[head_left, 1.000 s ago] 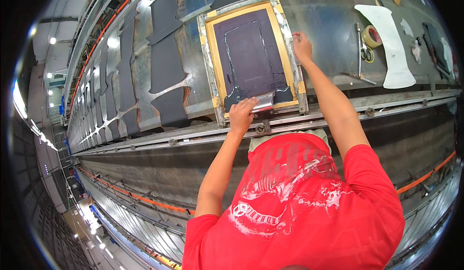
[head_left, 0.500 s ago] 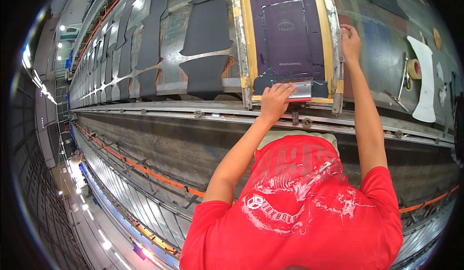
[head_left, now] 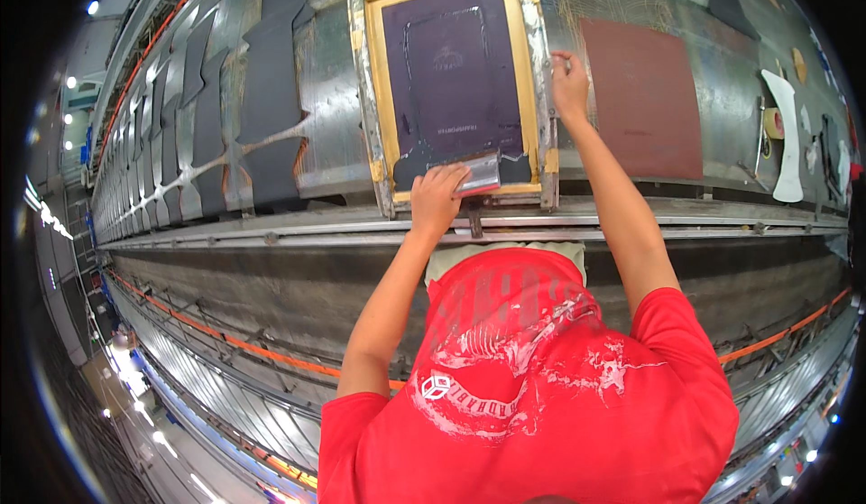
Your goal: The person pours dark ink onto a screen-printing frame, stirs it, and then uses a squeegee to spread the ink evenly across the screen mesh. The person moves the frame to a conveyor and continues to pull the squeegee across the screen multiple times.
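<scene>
A screen-printing frame [head_left: 544,157] with a yellow-taped border lies across the table in front of me. Its dark purple mesh [head_left: 460,89] carries a faint outlined design, and dark ink is spread along the near end. My left hand [head_left: 439,199] grips a squeegee [head_left: 480,175] with a metallic face and a red lower edge, resting over the inked end. At the frame's right side, my right hand [head_left: 569,87] has its fingers curled against the outer rail. A maroon sheet [head_left: 645,102] lies flat just right of that hand.
Dark grey cut pieces [head_left: 271,89] lie in a row leftward along the table. On the right are a white curved template [head_left: 785,138], a tape roll [head_left: 773,123] and a thin metal tool [head_left: 760,147]. A metal rail [head_left: 667,220] borders the near edge.
The frame has shifted left along the table with both hands and the squeegee. It now covers the nearest dark grey piece, and the maroon sheet at its right has come into full view.
</scene>
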{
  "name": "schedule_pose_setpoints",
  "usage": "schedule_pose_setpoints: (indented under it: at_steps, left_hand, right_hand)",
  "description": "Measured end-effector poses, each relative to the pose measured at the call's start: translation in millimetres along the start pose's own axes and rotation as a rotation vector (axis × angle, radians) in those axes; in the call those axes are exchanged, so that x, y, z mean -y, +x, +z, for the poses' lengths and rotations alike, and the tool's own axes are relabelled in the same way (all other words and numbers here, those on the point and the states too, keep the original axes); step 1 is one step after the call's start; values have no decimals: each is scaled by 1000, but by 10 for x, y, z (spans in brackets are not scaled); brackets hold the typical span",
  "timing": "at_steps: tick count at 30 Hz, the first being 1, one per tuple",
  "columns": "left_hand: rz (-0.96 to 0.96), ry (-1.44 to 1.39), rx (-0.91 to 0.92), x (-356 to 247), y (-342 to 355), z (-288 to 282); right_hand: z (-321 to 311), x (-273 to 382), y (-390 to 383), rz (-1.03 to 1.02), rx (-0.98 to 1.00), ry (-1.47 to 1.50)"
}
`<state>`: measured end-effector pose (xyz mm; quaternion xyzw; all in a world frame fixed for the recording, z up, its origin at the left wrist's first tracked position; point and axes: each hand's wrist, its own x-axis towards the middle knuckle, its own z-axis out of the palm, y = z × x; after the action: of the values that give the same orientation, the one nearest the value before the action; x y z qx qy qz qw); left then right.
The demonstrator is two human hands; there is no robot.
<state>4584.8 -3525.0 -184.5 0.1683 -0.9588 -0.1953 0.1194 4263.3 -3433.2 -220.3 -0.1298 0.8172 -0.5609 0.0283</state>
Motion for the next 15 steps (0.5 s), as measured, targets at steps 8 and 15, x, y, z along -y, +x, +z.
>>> schedule_pose_setpoints:
  at_steps: [8,15]
  left_hand:
    - [-55,25,51,473,-253,-226]
    - [-164,-176,-51,715,-244,-439]
  right_hand:
    - [428,122,-405,89,55,40]
    - [521,329,-535,93,47,50]
